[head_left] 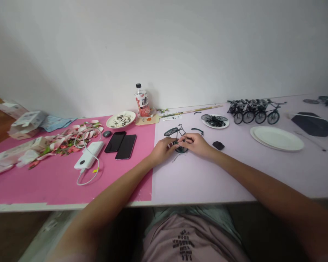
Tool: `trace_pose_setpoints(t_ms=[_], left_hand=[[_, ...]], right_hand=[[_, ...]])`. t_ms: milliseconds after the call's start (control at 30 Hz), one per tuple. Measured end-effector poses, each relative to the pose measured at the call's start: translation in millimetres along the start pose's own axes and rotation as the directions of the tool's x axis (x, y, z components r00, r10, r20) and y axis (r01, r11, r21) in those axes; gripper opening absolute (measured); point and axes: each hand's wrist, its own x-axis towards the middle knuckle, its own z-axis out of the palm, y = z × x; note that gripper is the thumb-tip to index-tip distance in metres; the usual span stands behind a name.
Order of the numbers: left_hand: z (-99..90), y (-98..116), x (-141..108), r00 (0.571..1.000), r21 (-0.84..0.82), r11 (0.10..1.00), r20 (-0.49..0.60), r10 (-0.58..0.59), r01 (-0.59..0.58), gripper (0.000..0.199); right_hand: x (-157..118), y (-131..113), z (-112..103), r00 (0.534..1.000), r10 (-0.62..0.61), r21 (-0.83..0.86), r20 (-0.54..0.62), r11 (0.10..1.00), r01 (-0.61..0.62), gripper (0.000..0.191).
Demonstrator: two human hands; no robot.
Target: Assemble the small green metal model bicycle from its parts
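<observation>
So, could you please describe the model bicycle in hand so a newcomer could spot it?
On the table's lilac half, find the left hand and right hand. The model bicycle between them is hand-held, unlike the row of bicycles standing near the wall.

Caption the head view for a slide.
Left hand and right hand hold a miniature bicycle, with similar bicycles lined up to the right.

a plain, pale grey wall (164, 54) stands behind a long, flat surface (194, 185), bright pink at the left and pale lilac at the right; the dark brown floor (5, 233) below lies in shadow.
</observation>
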Motion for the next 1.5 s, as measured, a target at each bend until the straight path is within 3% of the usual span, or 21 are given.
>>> trace_pose_setpoints(t_ms=[300,1133,1500], left_hand=[[1.6,-2.4,-1.1,1.000,-0.012,1.000,-0.004,0.025,-0.025,0.044],[0.3,-3.2,-2.0,0.999,-0.055,0.997,-0.005,0.054,-0.054,0.046],[0.4,-0.8,-2.1,1.000,-0.092,0.996,-0.006,0.006,-0.007,0.043]], right_hand=[[0.9,0.9,0.0,0.999,0.019,0.061,-0.038,0.998,-0.016,0.039],[-2.5,-5.8,-1.9,1.000,0.006,0.035,0.009,0.999,-0.007,0.038],[-2.4,-4.8,-3.2,1.000,-0.002,0.009,0.008,1.000,0.002,0.033]])
